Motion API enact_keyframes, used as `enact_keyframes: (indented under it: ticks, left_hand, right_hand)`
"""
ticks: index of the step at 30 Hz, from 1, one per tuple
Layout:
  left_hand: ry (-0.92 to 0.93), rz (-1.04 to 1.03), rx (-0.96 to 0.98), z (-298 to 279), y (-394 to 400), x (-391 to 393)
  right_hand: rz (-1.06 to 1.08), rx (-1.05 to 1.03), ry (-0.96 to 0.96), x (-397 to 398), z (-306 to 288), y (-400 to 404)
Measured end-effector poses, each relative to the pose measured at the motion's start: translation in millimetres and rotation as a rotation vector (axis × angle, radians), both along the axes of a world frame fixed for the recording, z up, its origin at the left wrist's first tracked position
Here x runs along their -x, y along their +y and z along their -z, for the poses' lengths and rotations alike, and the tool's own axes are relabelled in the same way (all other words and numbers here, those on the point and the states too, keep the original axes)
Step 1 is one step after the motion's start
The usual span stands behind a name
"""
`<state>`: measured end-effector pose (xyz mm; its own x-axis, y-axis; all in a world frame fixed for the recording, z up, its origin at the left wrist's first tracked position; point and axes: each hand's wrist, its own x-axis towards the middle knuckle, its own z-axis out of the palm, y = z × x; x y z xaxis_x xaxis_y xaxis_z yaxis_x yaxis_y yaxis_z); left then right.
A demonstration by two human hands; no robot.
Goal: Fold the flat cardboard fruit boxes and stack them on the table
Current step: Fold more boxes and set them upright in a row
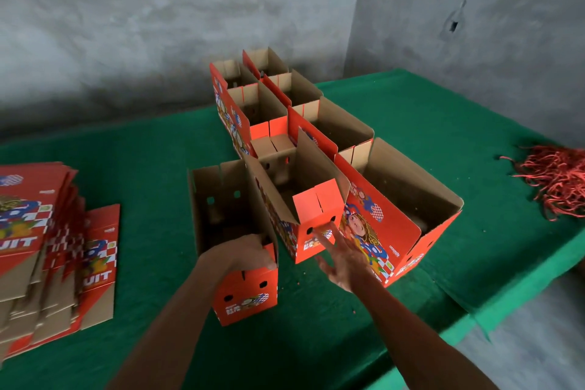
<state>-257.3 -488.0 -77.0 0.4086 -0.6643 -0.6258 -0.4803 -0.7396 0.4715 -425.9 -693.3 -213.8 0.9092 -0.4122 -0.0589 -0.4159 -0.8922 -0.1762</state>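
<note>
We hold the nearest folded box (234, 231) on the green table (142, 168); its long axis runs away from us, open top up. Our left hand (240, 255) grips its near rim; our right hand (342, 258) hovers beside it, fingers spread wide. Beyond it stand six more folded boxes (316, 123). Left of it lies one pile of flat boxes (47, 247).
</note>
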Motion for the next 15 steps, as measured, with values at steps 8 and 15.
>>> enact_keyframes:
  ticks: [8,15]
  left_hand:
    - [0.069,-0.103,0.193,2,-7,-18]
    - [-0.282,-0.275,0.449,-20,-48,-42]
  right_hand:
    - [-0.062,0.040,-0.179,-3,-16,-14]
    - [-0.065,0.029,-0.307,-10,-25,-20]
